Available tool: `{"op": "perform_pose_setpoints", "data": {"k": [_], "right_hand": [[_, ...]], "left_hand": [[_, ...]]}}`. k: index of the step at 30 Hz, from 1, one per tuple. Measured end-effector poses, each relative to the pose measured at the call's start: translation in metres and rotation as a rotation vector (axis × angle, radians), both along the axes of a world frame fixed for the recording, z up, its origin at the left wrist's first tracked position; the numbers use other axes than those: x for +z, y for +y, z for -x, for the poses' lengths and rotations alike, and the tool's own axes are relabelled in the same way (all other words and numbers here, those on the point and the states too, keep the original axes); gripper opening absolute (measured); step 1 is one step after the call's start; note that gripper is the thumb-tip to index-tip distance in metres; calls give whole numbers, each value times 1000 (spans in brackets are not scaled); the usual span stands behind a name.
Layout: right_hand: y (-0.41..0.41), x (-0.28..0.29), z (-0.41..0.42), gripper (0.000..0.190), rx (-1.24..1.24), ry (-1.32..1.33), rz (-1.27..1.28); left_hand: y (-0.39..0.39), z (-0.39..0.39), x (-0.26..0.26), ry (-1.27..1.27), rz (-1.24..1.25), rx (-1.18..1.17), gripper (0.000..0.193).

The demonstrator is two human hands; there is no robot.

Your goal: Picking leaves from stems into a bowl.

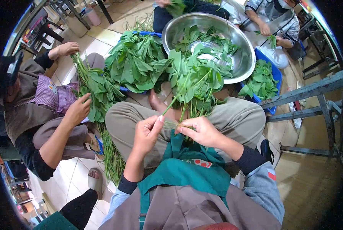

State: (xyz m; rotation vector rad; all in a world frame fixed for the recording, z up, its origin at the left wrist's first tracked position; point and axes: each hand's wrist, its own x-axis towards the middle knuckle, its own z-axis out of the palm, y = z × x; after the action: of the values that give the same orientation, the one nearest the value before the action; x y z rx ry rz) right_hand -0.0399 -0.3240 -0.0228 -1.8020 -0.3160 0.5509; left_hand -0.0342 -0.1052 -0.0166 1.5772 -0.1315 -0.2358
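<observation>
My left hand [145, 133] pinches the lower end of a green leafy stem [169, 107] between thumb and fingers. Across from it, over my lap, my right hand [203, 131] has its fingertips closed on a thin plant stalk [188, 126]; fine pale strands run between the two hands. A bunch of broad green leaves on stalks [198, 82] lies between my knees, tops towards a large steel basin [247, 61]. Picked leaves [196, 34] are scattered inside that basin. The stalk ends near my right hand reach down to my green apron [185, 172].
Left of the basin, leafy bunches [135, 61] heap over a blue crate [147, 33]. A second blue crate [277, 75] holds leaves on the right, near a metal-framed bench [303, 89]. Co-workers sit around, one [53, 92] close on my left; bare stems [112, 156] lie on the tiles.
</observation>
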Motion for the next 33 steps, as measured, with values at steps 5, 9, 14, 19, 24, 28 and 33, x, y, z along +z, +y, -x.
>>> {"op": "perform_pose_setpoints", "data": {"k": [5, 9, 14, 19, 24, 28, 33], "right_hand": [[-24, 51, -20, 23, -181, -438, 268], [-12, 77, -43, 29, -313, -1013, 422], [4, 46, -70, 18, 120, -953, 409], [43, 48, -72, 22, 25, -1053, 202], [60, 32, -85, 17, 231, -976, 254], [50, 40, -101, 10, 213, -918, 264], [52, 71, -126, 11, 152, -856, 244]], "left_hand": [[40, -4, -3, -93, -194, 206, 37], [44, 6, 8, -99, -300, 32, 39], [70, 10, 14, -131, -272, 131, 39], [93, 25, 14, -33, -364, 30, 40], [110, 28, 2, -35, -283, 134, 40], [131, 24, -2, 17, -247, 243, 38], [133, 19, -9, -18, -334, 214, 37]]}}
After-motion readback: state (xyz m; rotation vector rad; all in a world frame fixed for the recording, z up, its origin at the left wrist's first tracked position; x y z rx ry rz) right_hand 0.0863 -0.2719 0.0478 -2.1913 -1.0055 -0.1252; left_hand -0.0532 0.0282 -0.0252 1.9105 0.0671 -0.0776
